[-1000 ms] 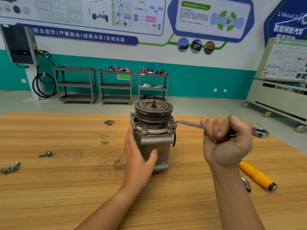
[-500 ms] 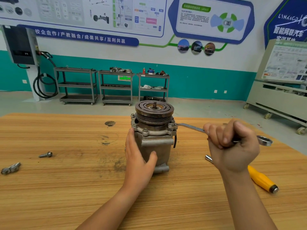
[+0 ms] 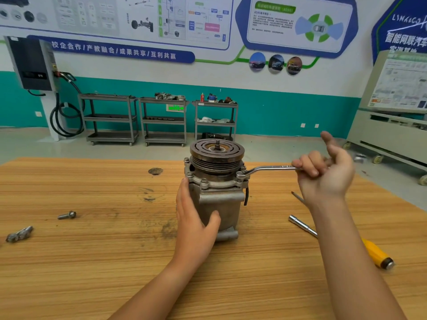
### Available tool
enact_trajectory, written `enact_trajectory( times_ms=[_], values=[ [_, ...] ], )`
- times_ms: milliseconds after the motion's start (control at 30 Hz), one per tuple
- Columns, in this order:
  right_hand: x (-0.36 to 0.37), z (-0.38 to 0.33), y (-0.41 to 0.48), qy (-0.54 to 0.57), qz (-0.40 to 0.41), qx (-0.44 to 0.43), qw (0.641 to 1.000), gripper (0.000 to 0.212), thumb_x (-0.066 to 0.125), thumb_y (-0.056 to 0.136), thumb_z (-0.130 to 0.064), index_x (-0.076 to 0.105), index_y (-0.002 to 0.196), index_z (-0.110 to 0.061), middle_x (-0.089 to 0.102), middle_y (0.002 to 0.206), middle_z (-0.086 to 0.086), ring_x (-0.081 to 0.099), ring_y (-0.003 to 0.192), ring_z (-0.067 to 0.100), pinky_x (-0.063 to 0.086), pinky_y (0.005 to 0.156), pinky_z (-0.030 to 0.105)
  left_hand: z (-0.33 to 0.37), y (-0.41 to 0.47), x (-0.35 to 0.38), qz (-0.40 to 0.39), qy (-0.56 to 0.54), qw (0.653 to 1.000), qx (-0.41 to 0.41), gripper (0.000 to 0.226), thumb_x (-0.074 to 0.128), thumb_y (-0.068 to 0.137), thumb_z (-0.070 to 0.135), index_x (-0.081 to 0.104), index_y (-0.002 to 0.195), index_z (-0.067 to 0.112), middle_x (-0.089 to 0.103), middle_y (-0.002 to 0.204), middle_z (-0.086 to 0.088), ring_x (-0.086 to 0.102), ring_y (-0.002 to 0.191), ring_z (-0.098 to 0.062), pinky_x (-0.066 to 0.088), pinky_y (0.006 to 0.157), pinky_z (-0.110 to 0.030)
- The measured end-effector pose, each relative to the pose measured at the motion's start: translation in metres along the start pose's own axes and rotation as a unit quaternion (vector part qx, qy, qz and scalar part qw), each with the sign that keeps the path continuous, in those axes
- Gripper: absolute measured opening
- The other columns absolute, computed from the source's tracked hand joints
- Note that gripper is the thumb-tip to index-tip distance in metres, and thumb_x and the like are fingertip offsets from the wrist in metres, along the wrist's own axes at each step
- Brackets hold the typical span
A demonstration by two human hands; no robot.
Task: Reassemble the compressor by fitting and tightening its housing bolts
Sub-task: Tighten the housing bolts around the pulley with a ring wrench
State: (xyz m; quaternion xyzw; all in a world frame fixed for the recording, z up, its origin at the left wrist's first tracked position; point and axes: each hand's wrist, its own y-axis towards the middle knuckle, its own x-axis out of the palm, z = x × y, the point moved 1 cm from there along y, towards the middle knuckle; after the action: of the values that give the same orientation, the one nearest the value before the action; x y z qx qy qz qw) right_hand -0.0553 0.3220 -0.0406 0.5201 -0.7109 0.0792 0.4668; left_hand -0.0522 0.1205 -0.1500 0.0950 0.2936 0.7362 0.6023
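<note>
**A:** Where's the compressor (image 3: 219,204), and why is it held that way?

**B:** It stands upright on the counter (image 3: 92,262) between the two hands, pulley (image 3: 217,151) on top. The left hand (image 3: 194,227) lies flat against its left side, fingers straight and thumb across the front. I'd say that's to stop the body turning when the wrench pulls.

**A:** And the wrench?

**B:** The wrench (image 3: 270,168) has its ring end over a bolt (image 3: 239,174) on the rim nearest the right hand (image 3: 325,176). The handle runs out level to that hand. A few fingers hook over the handle and the forefinger is lifted off, so it's a loose hold, probably between pulls.

**A:** Count things for me.

**B:** There's one compressor and one wrench. I see at least four bolt heads along the near rim, and the far rim is hidden. One loose bolt (image 3: 67,215) lies well out beyond the left hand, likely waiting to be fitted. One metal bracket (image 3: 19,233) lies further out. One yellow-handled driver (image 3: 376,254) lies under the right forearm. A slim metal tip shows beside the right wrist, but I can't tell what it is.
</note>
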Motion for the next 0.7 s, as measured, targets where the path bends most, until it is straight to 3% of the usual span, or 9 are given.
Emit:
enact_trajectory(
  times_ms=[100, 200, 400, 567, 700],
  values=[
    [0.012, 0.015, 0.032, 0.041, 0.06, 0.073, 0.995, 0.024, 0.029, 0.097, -0.016, 0.051, 0.087, -0.017, 0.019, 0.037, -0.008, 0.017, 0.03, 0.006, 0.023, 0.036, 0.014, 0.001, 0.0, 0.0, -0.002, 0.0, 1.0, -0.001, 0.091, 0.062, 0.085, 0.008, -0.003, 0.127, 0.057, 0.008, 0.15, 0.018, 0.009, 0.137, 0.005, 0.01, 0.105, -0.008],
    [0.002, 0.027, 0.032, 0.076, 0.116, 0.089, 0.986, 0.023, 0.03, 0.096, -0.014, 0.047, 0.08, -0.015, 0.02, 0.038, -0.008, 0.017, 0.03, 0.007, 0.022, 0.035, 0.015, 0.001, 0.0, -0.001, -0.001, 0.003, 1.0, 0.001, 0.092, 0.062, 0.085, 0.009, -0.004, 0.124, 0.059, 0.008, 0.15, 0.019, 0.008, 0.136, 0.006, 0.009, 0.105, -0.008],
    [-0.024, 0.026, -0.046, 0.078, 0.146, -0.032, 0.986, 0.029, 0.029, 0.096, -0.016, 0.052, 0.078, -0.017, 0.023, 0.039, -0.007, 0.024, 0.035, 0.01, 0.044, 0.051, 0.016, 0.002, 0.0, -0.002, -0.004, 0.001, 1.0, -0.004, 0.09, 0.062, 0.085, 0.008, -0.003, 0.13, 0.05, 0.01, 0.152, 0.014, 0.011, 0.137, 0.001, 0.014, 0.11, -0.02],
    [-0.006, 0.03, -0.094, 0.007, 0.081, -0.131, 0.988, 0.051, 0.027, 0.097, -0.012, 0.066, 0.068, -0.025, 0.025, 0.036, -0.009, 0.028, 0.037, 0.01, 0.049, 0.063, 0.021, 0.003, -0.001, -0.001, -0.007, -0.005, 1.0, -0.011, 0.089, 0.062, 0.085, 0.008, -0.001, 0.136, 0.043, 0.01, 0.151, 0.015, 0.011, 0.137, 0.001, 0.014, 0.11, -0.021],
    [0.013, 0.022, -0.096, -0.059, 0.073, -0.165, 0.982, 0.036, 0.035, 0.09, -0.014, 0.063, 0.071, -0.023, 0.029, 0.038, -0.009, 0.035, 0.037, 0.01, 0.051, 0.06, 0.024, 0.002, 0.0, -0.001, -0.001, -0.003, 1.0, -0.004, 0.088, 0.062, 0.085, 0.006, -0.001, 0.133, 0.045, 0.012, 0.145, 0.018, 0.011, 0.136, 0.002, 0.013, 0.11, -0.021]
  ],
)
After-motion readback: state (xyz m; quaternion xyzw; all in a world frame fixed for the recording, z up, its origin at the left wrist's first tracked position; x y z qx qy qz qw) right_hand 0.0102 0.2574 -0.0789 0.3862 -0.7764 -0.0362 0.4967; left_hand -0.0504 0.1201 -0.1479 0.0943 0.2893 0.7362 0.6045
